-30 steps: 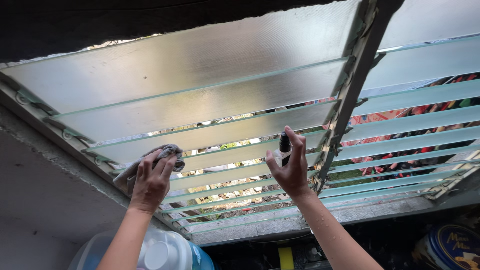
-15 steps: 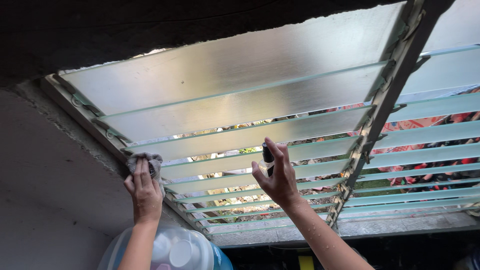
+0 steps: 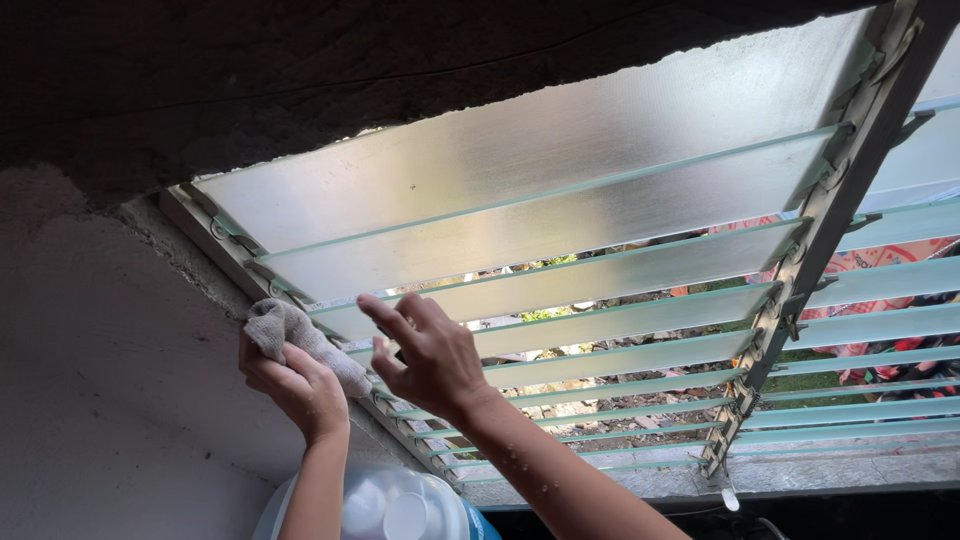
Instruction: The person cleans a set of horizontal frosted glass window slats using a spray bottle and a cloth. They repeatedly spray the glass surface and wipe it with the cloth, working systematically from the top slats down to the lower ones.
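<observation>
My left hand is shut on a crumpled grey cloth and presses it against the left ends of the frosted glass louvre slats, by the window's left frame. My right hand is just to the right of the cloth, its back towards me and its fingers spread over the lower slats. Only a dark bit of the small spray bottle shows between its thumb and fingers; the rest is hidden by the hand. Water drops dot my right forearm.
A metal upright divides the louvre window from a second bank of slats at the right. A rough concrete wall is at the left, with a dark lintel above. A clear water jug with a blue body stands below my arms. Colourful cloth hangs outside.
My view has swung left. My left hand has slid the cloth to the left frame. My right hand has moved left beside it, and the bottle is now mostly hidden.
</observation>
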